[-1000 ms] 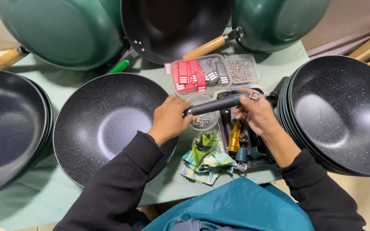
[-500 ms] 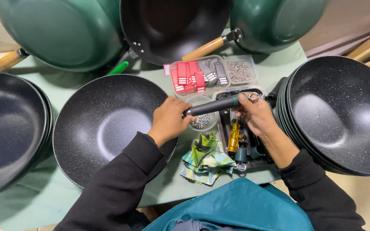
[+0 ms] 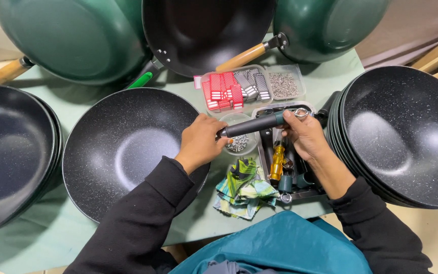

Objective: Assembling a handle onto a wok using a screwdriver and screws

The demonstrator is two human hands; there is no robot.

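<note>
Both hands meet over the middle of the pale green tabletop (image 3: 77, 109): the left hand (image 3: 198, 143) has its fingers closed around the near end of a dark grey pan handle (image 3: 252, 124), right at the rim of the speckled black pan (image 3: 122, 147), while the right hand (image 3: 305, 134) grips the far end, fingers pinched by the small metal ring (image 3: 300, 112) there. The handle lies almost level, above a round clear dish of screws (image 3: 238, 144) and the edge of a metal tray (image 3: 272, 109) holding a yellow-handled screwdriver (image 3: 278, 161). Room is tight: a stack of black pans (image 3: 406, 137) crowds the right wrist, another stack (image 3: 6, 152) fills the left edge, and green pans (image 3: 72, 38) hang over the back. Clear boxes with red and grey packets (image 3: 231, 89) sit just behind the handle. A patterned cloth (image 3: 242, 187) lies near the front edge, beside the tray.
</note>
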